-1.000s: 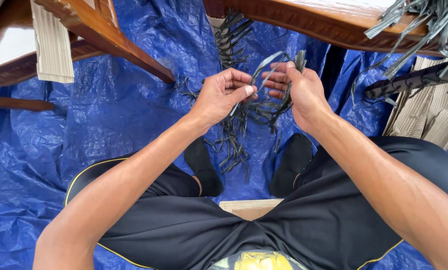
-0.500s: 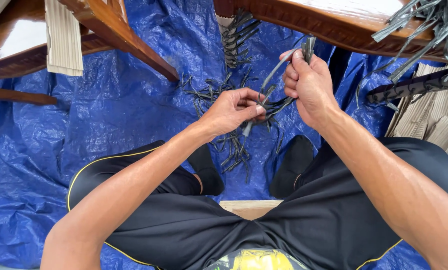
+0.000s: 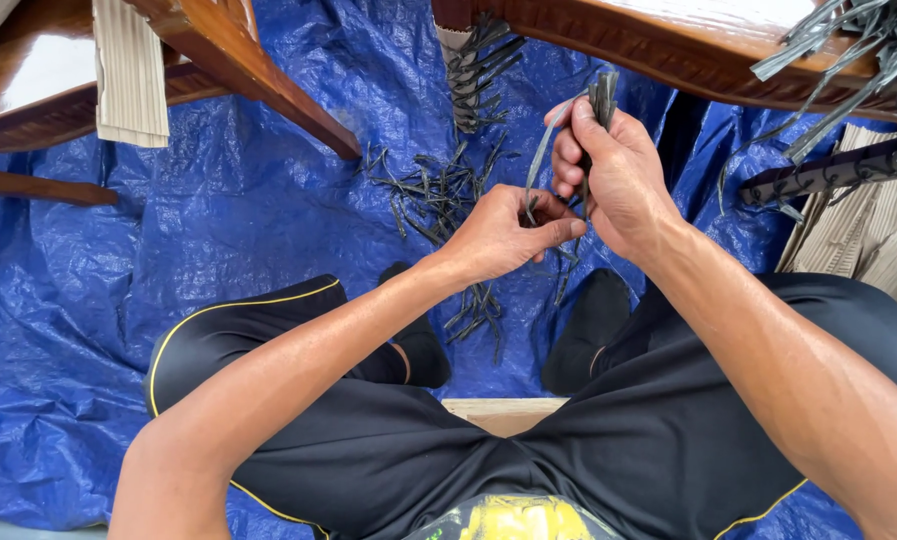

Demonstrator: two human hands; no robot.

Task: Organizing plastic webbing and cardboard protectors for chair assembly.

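A small bundle of thin dark grey flat strips [image 3: 600, 100] is being gripped upright in the right hand [image 3: 618, 175], just right of the centre of the frame, with the fingers clenched around it and the strip ends sticking out above the fist. One lighter grey strip [image 3: 540, 165] is being bent away from the bundle and downward toward the left hand [image 3: 498, 235], which is being held just below and left of the right hand. The lower end of that strip is being pinched between the thumb and fingertips of the left hand, so that hand is closed on it. The two hands are being held close together, almost touching.

Beneath the hands, a scatter of short dark grey strip pieces [image 3: 433, 195] is lying on a crinkled blue plastic tarpaulin [image 3: 168, 260], which is covering the floor across the whole frame. A polished brown wooden furniture frame [image 3: 228, 60] is being seen in the upper left, with a ribbed beige woven band [image 3: 128, 70] hanging from it. Another brown wooden rail [image 3: 668, 40] is running along the upper right, with loose grey strips [image 3: 858, 60] draped over it. Black shorts with yellow piping [image 3: 388, 450] are filling the lower part of the frame.
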